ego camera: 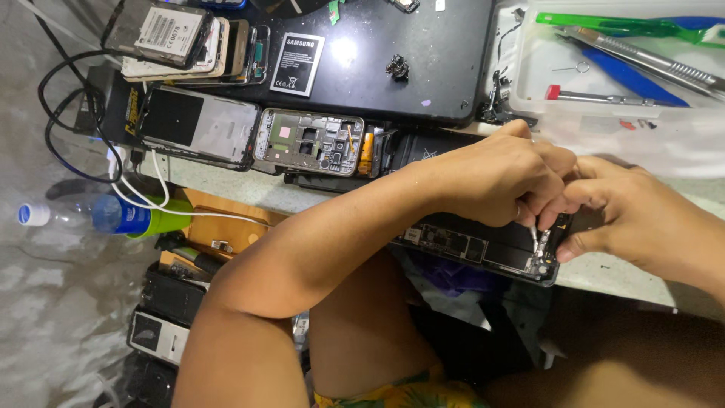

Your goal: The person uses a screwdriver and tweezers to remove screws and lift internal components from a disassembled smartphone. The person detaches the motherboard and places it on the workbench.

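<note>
While the left hand (502,177) pinches tweezers (534,236) and sets their tips down into an opened phone (483,245), the right hand (630,215) closes its fingers on that phone's end, thumb pressed against the edge. That phone lies at the worktop's (226,185) near edge, overhanging it. Beyond the knuckles sits a black tray (445,68) with a battery (297,63); left along the edge lie more stripped phones (308,142). At the far right corner, a clear box (529,83) holds tools.
</note>
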